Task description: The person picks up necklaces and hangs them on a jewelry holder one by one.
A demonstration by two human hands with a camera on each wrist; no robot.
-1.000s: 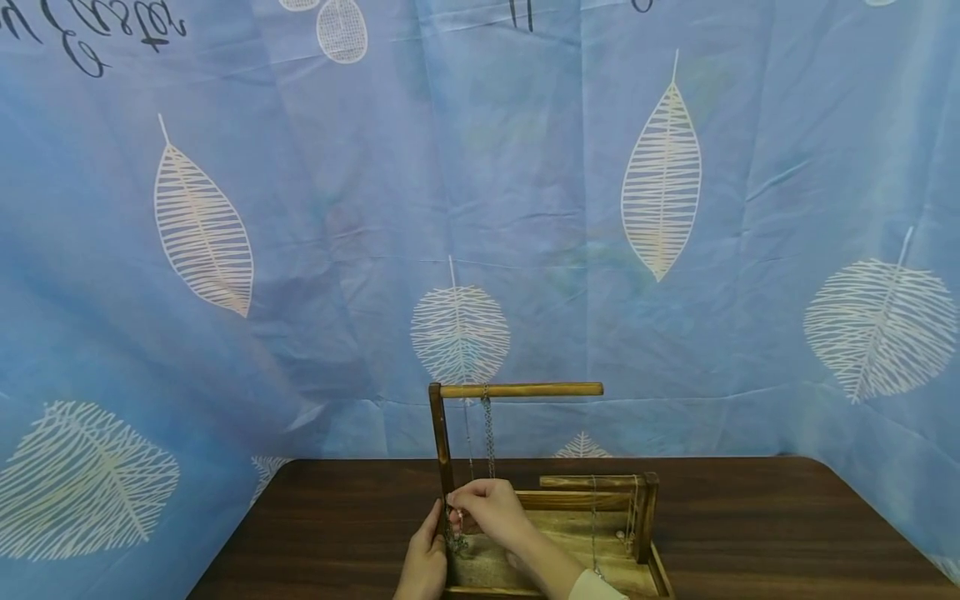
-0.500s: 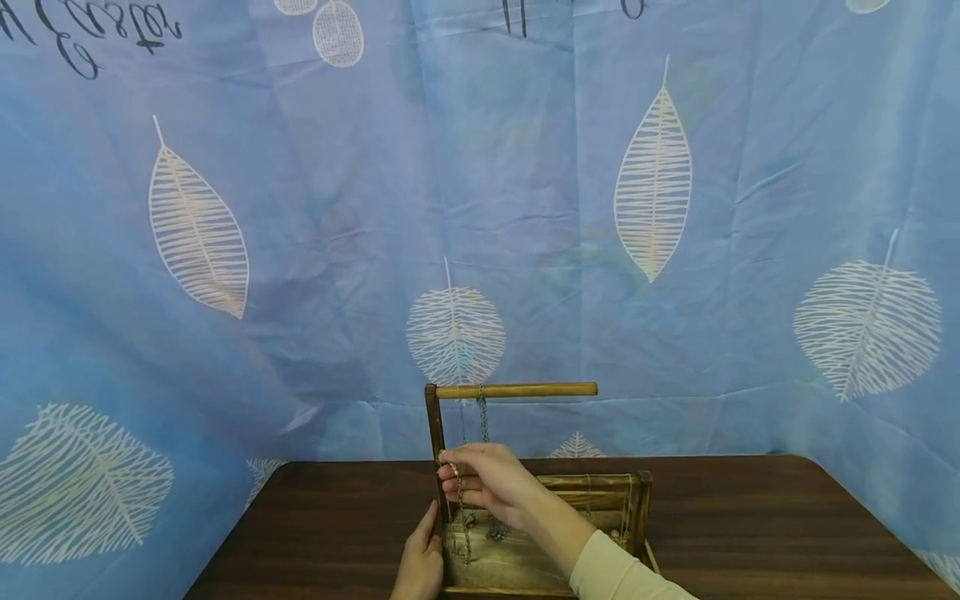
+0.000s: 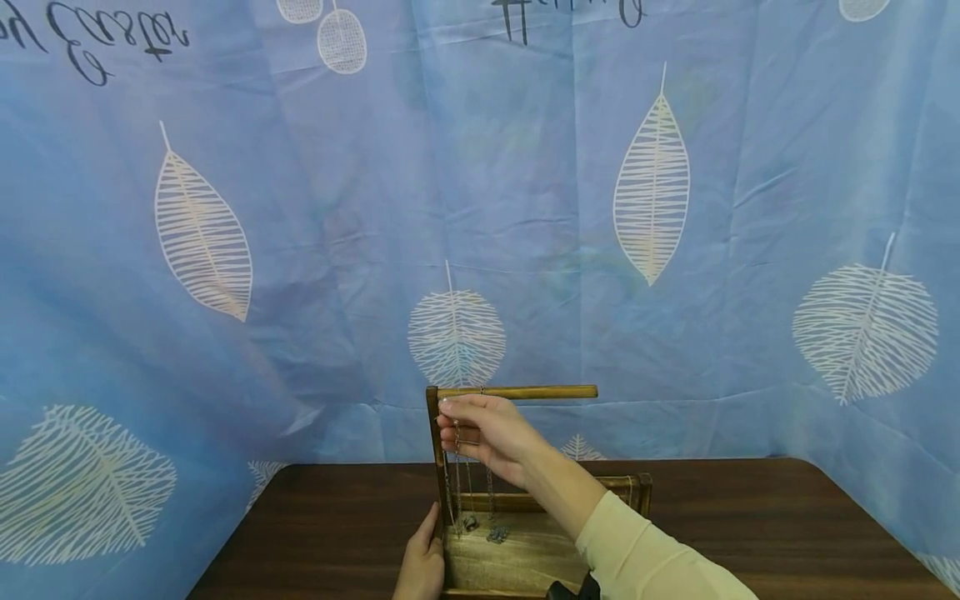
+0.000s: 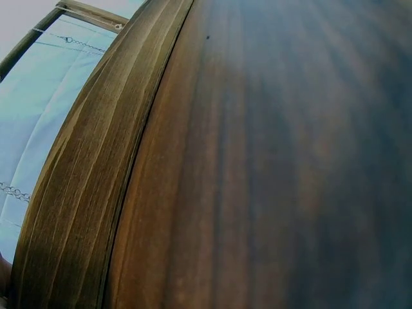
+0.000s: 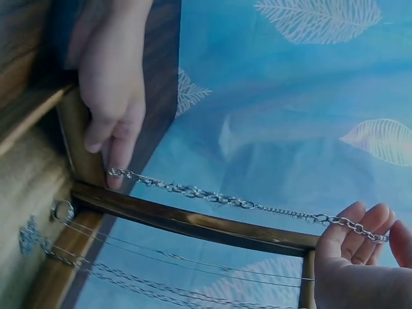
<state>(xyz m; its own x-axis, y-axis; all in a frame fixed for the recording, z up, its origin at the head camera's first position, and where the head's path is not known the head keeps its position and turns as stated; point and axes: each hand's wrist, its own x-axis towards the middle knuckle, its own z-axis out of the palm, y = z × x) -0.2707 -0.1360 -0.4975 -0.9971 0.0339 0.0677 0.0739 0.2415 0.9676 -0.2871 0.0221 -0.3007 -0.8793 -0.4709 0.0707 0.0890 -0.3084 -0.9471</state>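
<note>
Thumb and fingertips of the right hand (image 3: 502,435) pinch one end of a silver chain (image 5: 219,196), raised just below a wooden rod (image 3: 555,392) and close beside the upper part of a tall post (image 3: 436,442). From that pinch the chain hangs in front of the post, its lower end reaching down toward the tray (image 3: 517,575). Its links change along the way, with chunky ones around the middle and finer ones nearer the pinching fingers; in the right wrist view its far end overlaps a finger of the left hand (image 3: 422,558), and I cannot tell whether they touch.

Left fingers grip nothing that shows: they lie extended against the outer side of the tray, at the foot of the post and well below the right fingers.

Behind the right fingers, a thicker necklace (image 5: 129,273) and a thin necklace (image 5: 174,255) hang from the rod, the first ending in a clustered pendant (image 3: 497,534), the other in a ring-like pendant (image 5: 63,211); both pendants sit below the right fingers. Lower and to the right of those fingers, partly hidden by the forearm, stands a short post (image 3: 645,493) with a low bar (image 3: 618,481). A pale sleeve (image 3: 645,542) covers that forearm. Beneath both hands spreads a dark wood table (image 3: 315,517), and beyond the fingers hangs a blue cloth (image 3: 540,317) printed with white leaves.
</note>
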